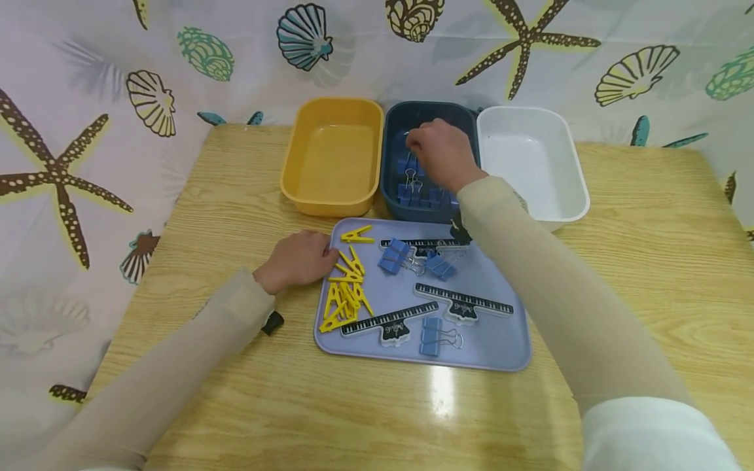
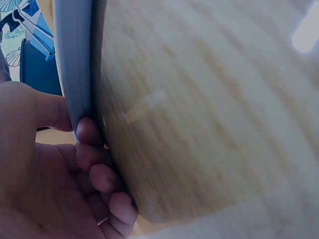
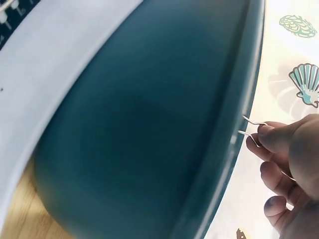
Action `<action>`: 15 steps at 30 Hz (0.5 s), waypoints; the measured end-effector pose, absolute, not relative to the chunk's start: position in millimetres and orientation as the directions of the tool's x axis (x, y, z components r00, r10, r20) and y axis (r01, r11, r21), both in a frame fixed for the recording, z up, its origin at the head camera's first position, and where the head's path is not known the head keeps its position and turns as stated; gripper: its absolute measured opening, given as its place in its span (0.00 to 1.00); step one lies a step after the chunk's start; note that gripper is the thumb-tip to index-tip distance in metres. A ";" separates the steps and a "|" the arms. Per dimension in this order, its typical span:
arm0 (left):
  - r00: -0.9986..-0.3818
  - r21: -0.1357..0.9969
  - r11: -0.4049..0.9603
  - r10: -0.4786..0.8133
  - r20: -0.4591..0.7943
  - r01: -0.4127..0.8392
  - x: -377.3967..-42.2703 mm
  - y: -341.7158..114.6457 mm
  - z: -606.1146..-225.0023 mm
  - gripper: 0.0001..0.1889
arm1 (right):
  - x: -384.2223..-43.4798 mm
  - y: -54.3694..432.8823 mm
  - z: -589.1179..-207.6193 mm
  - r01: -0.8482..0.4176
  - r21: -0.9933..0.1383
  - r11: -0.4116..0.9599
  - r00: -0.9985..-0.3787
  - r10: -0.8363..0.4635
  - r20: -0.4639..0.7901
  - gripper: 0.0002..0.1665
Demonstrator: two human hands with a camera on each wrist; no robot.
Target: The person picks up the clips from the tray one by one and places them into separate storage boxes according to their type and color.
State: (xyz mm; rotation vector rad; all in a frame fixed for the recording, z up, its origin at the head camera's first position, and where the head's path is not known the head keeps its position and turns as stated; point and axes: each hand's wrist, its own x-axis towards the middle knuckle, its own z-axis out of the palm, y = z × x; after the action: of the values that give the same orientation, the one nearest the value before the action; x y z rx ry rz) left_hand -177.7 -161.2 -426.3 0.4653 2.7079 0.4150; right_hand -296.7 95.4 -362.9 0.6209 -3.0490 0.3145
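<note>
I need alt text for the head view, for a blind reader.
A right hand holds a binder clip in a navy bin, between a yellow bin and a white bin. The left hand grips a lavender tray holding clothespins, more binder clips and piano-keyboard clips.

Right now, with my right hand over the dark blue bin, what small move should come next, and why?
I'd probably lower the right hand a little and release the wire handles: the fingertips pinch them over the dark blue bin, where blue binder clips already lie. The left hand can likely stay holding the tray by its edge.
</note>
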 end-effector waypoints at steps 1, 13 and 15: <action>-0.880 0.339 0.904 0.368 -0.300 0.262 -177.9 -161.3 -426.6 0.21 | -296.7 94.9 -363.4 -0.387 -0.197 0.901 -0.921 -0.386 0.047 0.16; -0.882 0.332 0.908 0.359 -0.305 0.255 -178.1 -160.5 -426.5 0.21 | -298.6 94.6 -371.5 -0.407 -0.198 0.892 -0.911 -0.413 0.008 0.15; -0.882 0.332 0.908 0.359 -0.304 0.256 -178.2 -160.4 -427.0 0.21 | -298.8 95.0 -372.2 -0.411 -0.189 0.892 -0.909 -0.417 0.008 0.15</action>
State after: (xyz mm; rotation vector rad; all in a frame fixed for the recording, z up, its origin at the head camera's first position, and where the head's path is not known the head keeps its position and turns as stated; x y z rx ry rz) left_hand -178.2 -160.4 -427.0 0.4522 2.7087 0.4029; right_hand -298.8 95.0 -372.2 0.6759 -3.0878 0.2975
